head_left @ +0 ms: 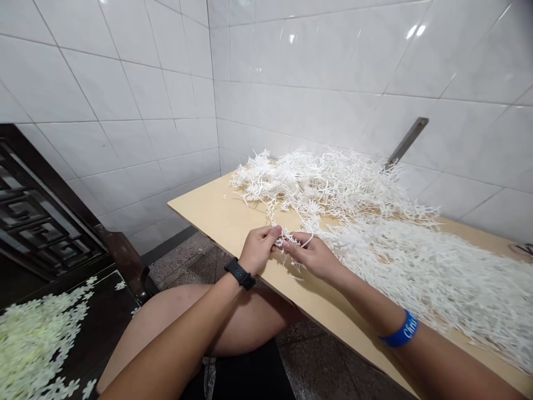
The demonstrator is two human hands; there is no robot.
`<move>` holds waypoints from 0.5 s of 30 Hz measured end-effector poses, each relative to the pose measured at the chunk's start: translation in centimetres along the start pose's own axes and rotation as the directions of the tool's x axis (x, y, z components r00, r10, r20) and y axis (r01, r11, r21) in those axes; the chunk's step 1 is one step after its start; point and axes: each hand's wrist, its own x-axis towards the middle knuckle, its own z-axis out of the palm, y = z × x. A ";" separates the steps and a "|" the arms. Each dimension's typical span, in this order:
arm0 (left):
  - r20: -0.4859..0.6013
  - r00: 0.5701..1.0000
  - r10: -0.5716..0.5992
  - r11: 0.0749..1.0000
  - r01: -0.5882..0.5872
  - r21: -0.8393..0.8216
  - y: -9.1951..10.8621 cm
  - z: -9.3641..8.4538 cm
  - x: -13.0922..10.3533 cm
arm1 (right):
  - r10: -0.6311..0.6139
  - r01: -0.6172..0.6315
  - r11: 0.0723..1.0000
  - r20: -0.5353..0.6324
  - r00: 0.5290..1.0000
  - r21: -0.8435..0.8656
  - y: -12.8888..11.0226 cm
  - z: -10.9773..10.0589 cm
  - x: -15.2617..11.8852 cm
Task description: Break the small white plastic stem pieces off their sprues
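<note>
Near the front edge of the table, my left hand [259,247] pinches a white branched plastic stem [287,240] between thumb and fingers. Close beside it, my right hand [310,254] is closed on the same stem, its thumb and forefinger pressed together. Part of the stem loops over the right fingers, and its thin branches stick out below both hands. Just behind the hands rises a tangled pile of white branched stems [308,180]. To the right spreads a flatter heap of loose white stem pieces [433,278]. A small loose piece [295,278] lies under my right hand.
The light wooden table [200,203] stands against a tiled wall [312,61]. A metal bar [406,144] leans on the wall behind the pile. At lower left, pale flower petals [29,344] lie on a dark carved chair [83,222]. A cable [522,248] shows at far right.
</note>
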 end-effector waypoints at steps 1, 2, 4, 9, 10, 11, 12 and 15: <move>-0.035 0.999 -0.031 0.998 0.029 -0.054 0.0 -0.1 0.2 | -0.024 0.024 1.000 0.008 1.000 -0.018 -0.1 0.0 -0.2; -0.081 0.994 -0.067 0.991 0.057 -0.121 0.0 -0.3 0.4 | -0.038 0.039 0.999 0.016 0.999 -0.029 -0.2 0.0 -0.3; -0.155 0.981 -0.116 0.968 0.076 -0.238 0.2 -0.6 0.8 | -0.040 0.040 0.999 0.021 0.999 -0.031 -0.3 -0.2 -0.6; -0.028 0.999 -0.020 0.988 0.016 -0.154 0.7 -0.6 0.7 | 0.023 -0.024 1.000 -0.069 0.997 0.000 0.2 -1.1 -0.2; -0.008 1.000 -0.014 0.992 0.013 -0.122 0.7 -0.6 0.6 | 0.035 -0.034 0.999 -0.086 0.996 0.015 0.4 -1.3 -0.1; 0.004 1.000 -0.009 0.996 0.010 -0.093 0.7 -0.5 0.5 | 0.042 -0.039 0.999 -0.099 0.994 0.033 0.6 -1.5 0.1; 0.018 1.000 0.002 0.998 -0.001 -0.062 0.7 -0.4 0.4 | 0.045 -0.039 0.998 -0.112 0.993 0.052 0.7 -1.6 0.2; 0.065 0.995 0.070 0.997 -0.072 0.028 0.7 -0.1 0.4 | 0.041 -0.028 0.995 -0.139 0.989 0.094 1.0 -1.8 0.4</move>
